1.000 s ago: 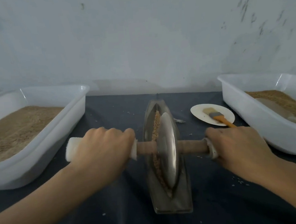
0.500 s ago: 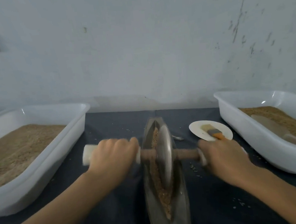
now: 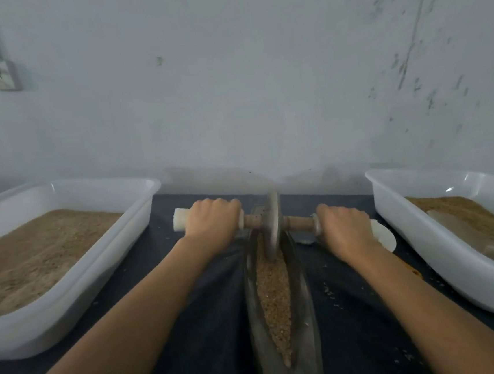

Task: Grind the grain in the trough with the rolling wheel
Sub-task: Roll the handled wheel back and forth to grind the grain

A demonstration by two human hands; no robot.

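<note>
— Item one? Grain, brown and coarse (image 3: 273, 292), lies in the narrow boat-shaped metal trough (image 3: 306, 301) on the dark cloth-covered table (image 3: 205, 326).
— Wheel?
— Grey metal disc wheel (image 3: 273, 226) on a wooden axle (image 3: 298, 220) stands at the trough's far end. Left hand (image 3: 211, 225) grips the white left handle (image 3: 181, 219); right hand (image 3: 344, 228) grips the right end.
— Surroundings?
— White plastic tubs of brown meal, left (image 3: 69, 297) and right (image 3: 426, 248).

A pale grey plastered wall (image 3: 229, 83), scuffed with dark marks at upper right, is rising beyond the hands. A white wall socket (image 3: 5, 76) is hanging far up-left of them, and a dark cloth-covered table (image 3: 212, 341) is spreading beneath.
</note>
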